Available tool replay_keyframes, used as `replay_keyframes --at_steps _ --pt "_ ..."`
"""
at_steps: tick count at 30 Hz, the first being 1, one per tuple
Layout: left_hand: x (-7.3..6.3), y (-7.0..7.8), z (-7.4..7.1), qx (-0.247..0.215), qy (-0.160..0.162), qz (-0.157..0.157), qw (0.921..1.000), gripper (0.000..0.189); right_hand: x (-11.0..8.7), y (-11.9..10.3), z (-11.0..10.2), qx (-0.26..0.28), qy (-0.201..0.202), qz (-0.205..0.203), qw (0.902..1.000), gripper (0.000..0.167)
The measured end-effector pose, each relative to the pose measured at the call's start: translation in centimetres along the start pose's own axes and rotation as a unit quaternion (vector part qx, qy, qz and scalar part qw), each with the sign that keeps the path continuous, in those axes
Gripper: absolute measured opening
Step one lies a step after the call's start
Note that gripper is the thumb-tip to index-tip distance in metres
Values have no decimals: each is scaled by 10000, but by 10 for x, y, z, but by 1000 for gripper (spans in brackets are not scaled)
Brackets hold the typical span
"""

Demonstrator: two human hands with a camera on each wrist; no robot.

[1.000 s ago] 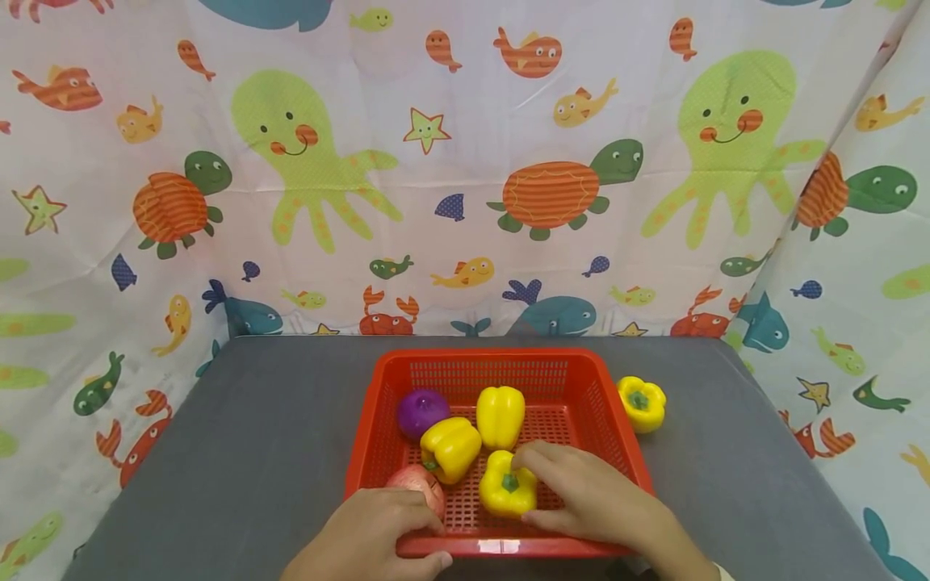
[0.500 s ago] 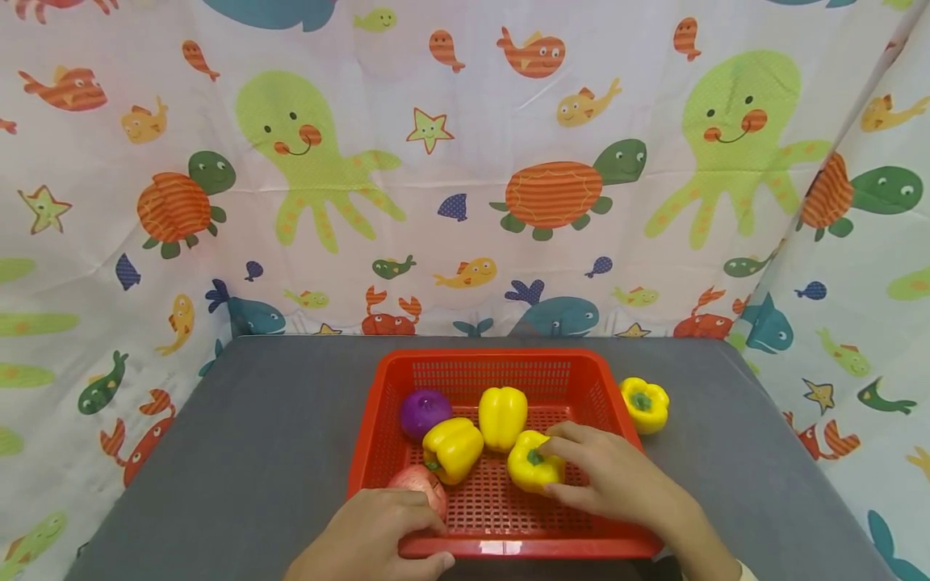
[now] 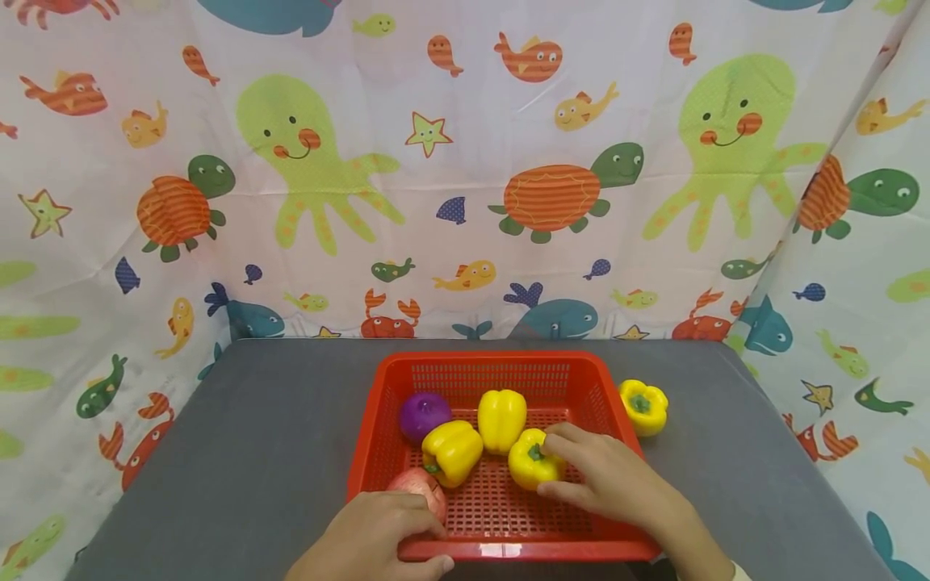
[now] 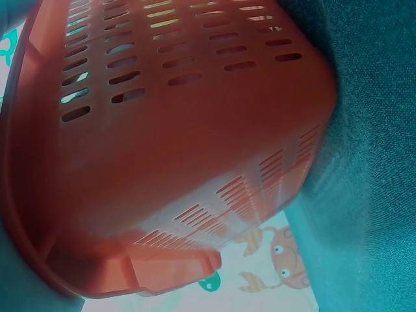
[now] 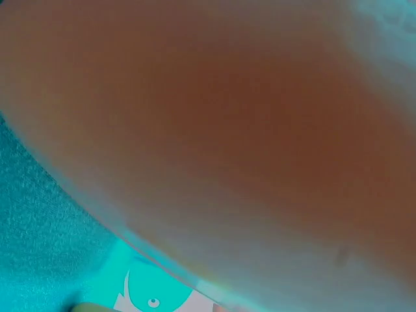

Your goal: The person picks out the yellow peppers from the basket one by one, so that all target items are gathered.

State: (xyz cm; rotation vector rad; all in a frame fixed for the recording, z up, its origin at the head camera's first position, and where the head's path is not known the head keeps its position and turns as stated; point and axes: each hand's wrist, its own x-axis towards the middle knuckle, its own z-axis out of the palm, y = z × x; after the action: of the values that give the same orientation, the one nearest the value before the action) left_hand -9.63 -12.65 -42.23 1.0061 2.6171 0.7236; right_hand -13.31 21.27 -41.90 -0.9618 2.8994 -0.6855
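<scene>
Grey tabletop [image 3: 254, 452] before a sea-creature curtain [image 3: 327, 177], with a red basket [image 3: 581, 379] worked by two hands.

From the head view, a yellow pepper [image 3: 529, 461] inside the basket is pinched by the right hand [image 3: 606, 476], fingertips [image 3: 555, 437] above it and thumb below; two more peppers and a purple ball lie just beyond the fingers. The basket's near rim is gripped by the left hand [image 3: 378, 537], beside a red apple [image 3: 421, 486]. From the left wrist, only the basket wall [image 4: 182, 162] is seen. The right wrist view is blurred.
</scene>
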Motion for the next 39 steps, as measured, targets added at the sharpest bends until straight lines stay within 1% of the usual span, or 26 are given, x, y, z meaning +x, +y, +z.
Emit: replay_keyframes --at_steps 4,10,16,19,23,26,30,34,39 --pt "0 0 -1 77 0 44 10000 31 0 0 1 -20 -67 54 10000 44" --pt "0 1 -1 112 -32 24 9999 32 0 2 2 -89 -67 -85 9999 45" --pt "1 1 0 108 -88 -23 9999 34 -1 5 0 123 -193 -97 9997 45" --pt "1 1 0 82 -66 -17 9999 33 -2 8 -1 377 -197 -98 9990 46" --pt "0 3 -1 16 7 -39 10000 30 -3 12 -6 671 -59 -166 9976 47" --pt "-1 3 -1 -18 37 -54 10000 28 -4 16 -9 731 121 -288 9968 46" --pt "-1 3 -1 9 -7 -62 10000 29 -6 21 -11 783 314 -492 9952 45" --pt "-1 3 -1 12 -88 -91 9999 33 -8 25 -14 840 390 -465 9946 45" --pt "0 2 -1 22 -75 -74 9999 33 -10 28 -18 807 496 -398 9947 46"
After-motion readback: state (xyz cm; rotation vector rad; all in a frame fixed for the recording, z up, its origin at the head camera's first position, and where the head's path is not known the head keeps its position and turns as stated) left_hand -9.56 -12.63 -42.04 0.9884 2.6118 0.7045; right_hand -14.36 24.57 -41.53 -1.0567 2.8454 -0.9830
